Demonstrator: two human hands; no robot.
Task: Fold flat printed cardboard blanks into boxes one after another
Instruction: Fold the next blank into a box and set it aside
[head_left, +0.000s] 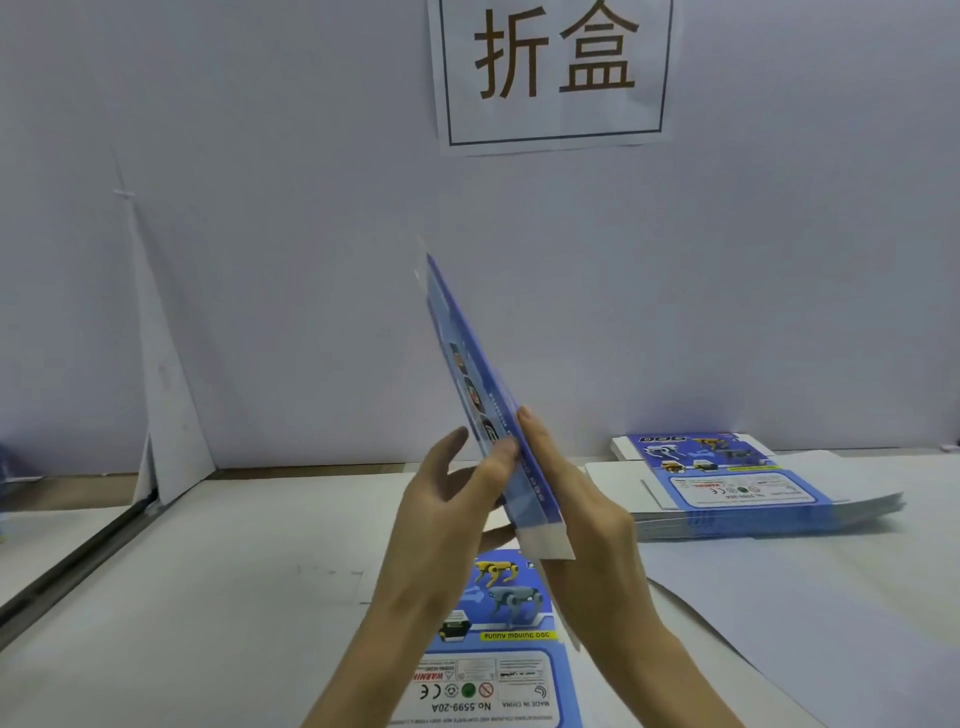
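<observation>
A blue printed cardboard blank (480, 379) stands on edge in mid-air, tilted up and to the left, seen almost edge-on. My left hand (447, 499) pinches its lower part from the left, thumb pressed on the printed face. My right hand (576, 499) holds it from the right, fingers flat along the panel. A white flap (545, 543) shows at the blank's lower end. Below my hands another flat blank (498, 644) with robot-dog pictures lies on the table. A stack of flat blanks (737, 488) lies to the right.
The white table (234, 597) runs up to a pale partition wall (311, 234) bearing a paper sign (553, 67). A white folded support (166, 395) leans at the left. A dark gap (72, 561) runs along the table's left side. A large white sheet (805, 623) lies at the right.
</observation>
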